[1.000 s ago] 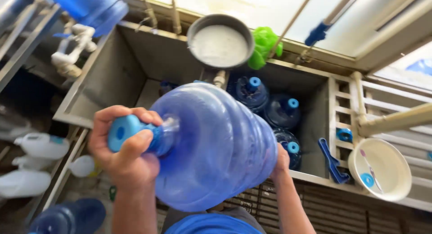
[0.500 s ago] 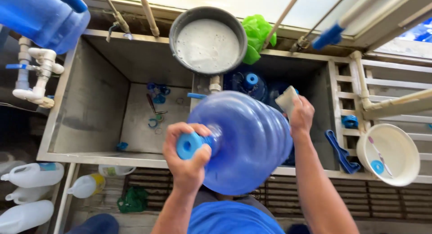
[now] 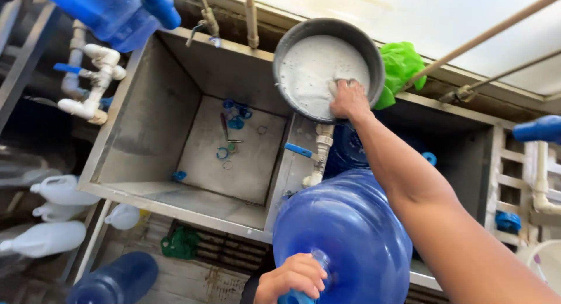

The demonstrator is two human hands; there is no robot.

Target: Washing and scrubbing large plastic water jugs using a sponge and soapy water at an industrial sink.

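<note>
- The left hand (image 3: 292, 277) is clamped on the neck of a big blue water bottle (image 3: 345, 239), which lies tilted at the front edge of the steel sink (image 3: 146, 128); the bottle's cap end is cut off by the bottom of the picture.
- The right hand (image 3: 349, 99) reaches into a round grey basin (image 3: 310, 64) of white soapy liquid on the sink's back edge, fingers closed on a pale sponge (image 3: 338, 86) (mostly hidden under the hand).
- A crumpled green bag (image 3: 400, 67) sits just beside the basin, at the back edge.
- Small blue rings and caps (image 3: 234, 114) lie in the left compartment, near its back wall.
- White plastic jugs (image 3: 49, 213) lie left of the sink, outside it; their shapes are blurred.
- More blue bottles in the right compartment are mostly hidden behind the arm.
</note>
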